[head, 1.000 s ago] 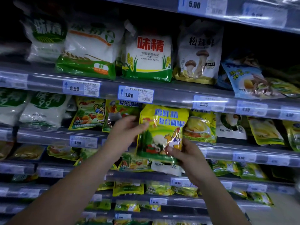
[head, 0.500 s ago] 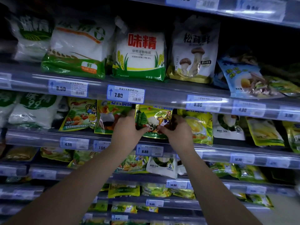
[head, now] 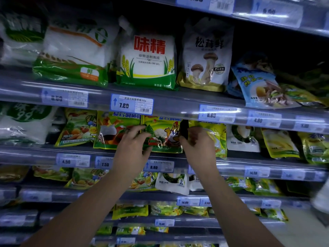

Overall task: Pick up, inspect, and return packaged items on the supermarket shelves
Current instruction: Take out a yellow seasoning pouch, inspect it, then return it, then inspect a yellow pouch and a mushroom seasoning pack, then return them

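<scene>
chicken seasoning packet point(head: 165, 134), yellow-green with a cartoon chicken, stands upright on the middle shelf point(head: 32, 155), its top tucked under the shelf rail above, right between the two hands. left hand point(head: 132, 148) is at the packet's left edge, fingers curled over the front face and thumb near the bottom corner, grasping it. right hand point(head: 197, 145) is at the packet's right edge with fingers curled and fingertips touching it; blurred, so cannot tell if it really pinches. both bare forearms reach up from the bottom of the view. just left of the packet stands a green-yellow packet point(head: 114, 129), partly behind the left hand; just right a yellow packet point(head: 218, 132), partly covered by the right hand, with a dark gap between it and the chicken one. price tag 8.80 point(head: 159, 166) sits on the rail below the hands, price tag 7.80 point(head: 131, 104) on the rail above. upper shelf holds a white-green bag with red characters point(head: 147, 59), a mushroom pouch point(head: 206, 56) beside it and a tilted blue pouch point(head: 261, 84) further right. more rows of yellow-green packets on the lower shelves. supermarket aisle, dim bluish light, edges of the view blurred.
</scene>
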Demonstrator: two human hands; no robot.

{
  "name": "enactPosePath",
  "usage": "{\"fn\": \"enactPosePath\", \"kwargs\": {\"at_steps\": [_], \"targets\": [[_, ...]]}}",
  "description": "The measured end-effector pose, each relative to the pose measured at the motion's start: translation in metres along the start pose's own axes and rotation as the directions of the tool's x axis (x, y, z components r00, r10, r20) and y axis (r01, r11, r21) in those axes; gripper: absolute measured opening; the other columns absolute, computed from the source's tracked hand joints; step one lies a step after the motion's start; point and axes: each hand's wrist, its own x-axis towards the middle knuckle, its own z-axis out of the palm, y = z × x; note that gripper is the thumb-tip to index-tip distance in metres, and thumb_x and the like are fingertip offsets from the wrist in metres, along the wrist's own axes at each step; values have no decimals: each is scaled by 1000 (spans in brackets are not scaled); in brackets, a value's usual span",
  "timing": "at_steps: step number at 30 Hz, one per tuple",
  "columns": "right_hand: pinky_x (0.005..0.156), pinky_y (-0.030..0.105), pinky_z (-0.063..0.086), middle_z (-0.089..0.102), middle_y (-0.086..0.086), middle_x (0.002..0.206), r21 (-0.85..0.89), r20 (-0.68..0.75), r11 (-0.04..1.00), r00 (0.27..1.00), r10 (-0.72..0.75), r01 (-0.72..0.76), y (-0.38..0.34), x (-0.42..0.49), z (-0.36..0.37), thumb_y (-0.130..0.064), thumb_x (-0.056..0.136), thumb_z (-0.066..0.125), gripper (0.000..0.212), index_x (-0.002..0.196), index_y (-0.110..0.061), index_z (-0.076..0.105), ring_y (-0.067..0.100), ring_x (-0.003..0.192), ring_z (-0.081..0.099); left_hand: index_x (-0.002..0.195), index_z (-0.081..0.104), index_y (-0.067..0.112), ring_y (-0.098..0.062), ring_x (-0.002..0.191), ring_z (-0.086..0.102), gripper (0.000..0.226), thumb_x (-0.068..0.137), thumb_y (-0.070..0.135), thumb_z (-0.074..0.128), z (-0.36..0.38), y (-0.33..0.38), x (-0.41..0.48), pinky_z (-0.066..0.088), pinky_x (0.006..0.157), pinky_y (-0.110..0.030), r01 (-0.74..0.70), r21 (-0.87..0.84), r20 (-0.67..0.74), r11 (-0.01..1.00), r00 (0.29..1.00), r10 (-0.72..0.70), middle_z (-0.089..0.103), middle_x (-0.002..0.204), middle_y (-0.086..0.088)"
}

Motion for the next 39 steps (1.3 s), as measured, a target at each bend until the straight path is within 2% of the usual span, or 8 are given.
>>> {"fn": "enactPosePath", "kwargs": {"at_steps": [5,15,18,24,28,31,35,39], "targets": [[83,39,49,58,10,117,1,-182,976,959,216,-219,37,8,-50,-22,94,62,25,115,-10,55,30,105,58,112,72,20,-23,109,56,30,83,14,75,8,22,-5,49,97,-37,-141,-146,29,979,989,146,59,120,-1],[83,38,53,67,1,101,14,131,904,897,422,-428,62,30,-72,-45,78,84,68,127,-11,51,24,95,64,146,49,26,-19,132,45,52,95,31,60,37,74,2,37,108,-32,-136,-205,332,969,922,200,49,144,4],[80,38,56,68,2,92,53,160,913,906,393,-405,70,40,-77,-48,70,89,53,96,-13,60,25,92,67,150,43,27,-23,136,42,58,95,36,59,47,94,7,35,112,-36,-83,-114,358,990,926,119,50,148,1],[94,29,50,61,-21,111,366,318,872,924,212,-326,81,55,-90,-33,76,88,58,120,-28,51,6,100,60,142,55,28,-18,109,59,51,93,34,67,64,133,2,51,94,-36,198,-295,241,935,962,-128,62,120,6],[61,9,52,73,-31,85,614,448,689,889,98,-385,90,62,-108,-10,87,77,34,100,-35,58,-12,74,69,131,60,23,0,101,60,41,92,30,70,76,154,1,53,92,-32,310,-458,117,833,950,-289,62,112,19],[56,18,58,80,-18,89,703,548,527,836,27,-478,108,58,-132,-8,92,70,41,127,-25,57,4,79,77,128,58,28,-4,106,60,51,83,42,77,75,174,0,49,84,-24,470,-602,187,645,869,-458,62,118,15],[60,27,61,80,3,109,660,663,508,748,-45,-554,141,36,-156,-8,90,70,39,128,-13,62,23,90,78,115,72,26,-20,102,74,56,66,51,86,78,206,-9,55,94,-52,572,-657,448,491,820,-357,78,111,2],[78,34,61,79,13,108,620,695,557,716,-64,-553,178,33,-185,-15,77,75,30,105,-7,77,28,97,76,111,74,19,-23,98,76,48,65,26,85,93,234,-36,56,88,-46,581,-680,512,447,813,-276,80,106,-2]]}}
